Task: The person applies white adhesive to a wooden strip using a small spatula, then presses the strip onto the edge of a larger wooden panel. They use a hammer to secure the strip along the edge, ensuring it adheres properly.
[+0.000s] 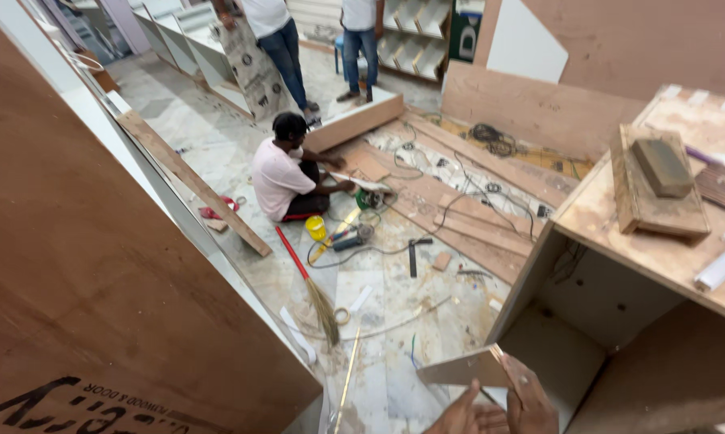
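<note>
Both my hands are at the bottom edge of the view, against the front edge of an open plywood cabinet (603, 305). My right hand (531, 402) is closed around a thin pale strip (497, 352) that sticks up past the fingers. Just left of it, my left hand (461, 415) lies under the lower edge of a light panel (459, 368). That hand is cut off by the frame, so its grip is unclear. The cabinet's inside is white and empty, with a cable at the back.
The cabinet top (611, 217) carries a wooden tray with a block (661, 166) and a white roll (722, 265). A large plywood sheet (81, 265) leans at left. A person (286, 173) sits on the floor among boards, cables, tools and a broom (314, 293). Two people stand at the back.
</note>
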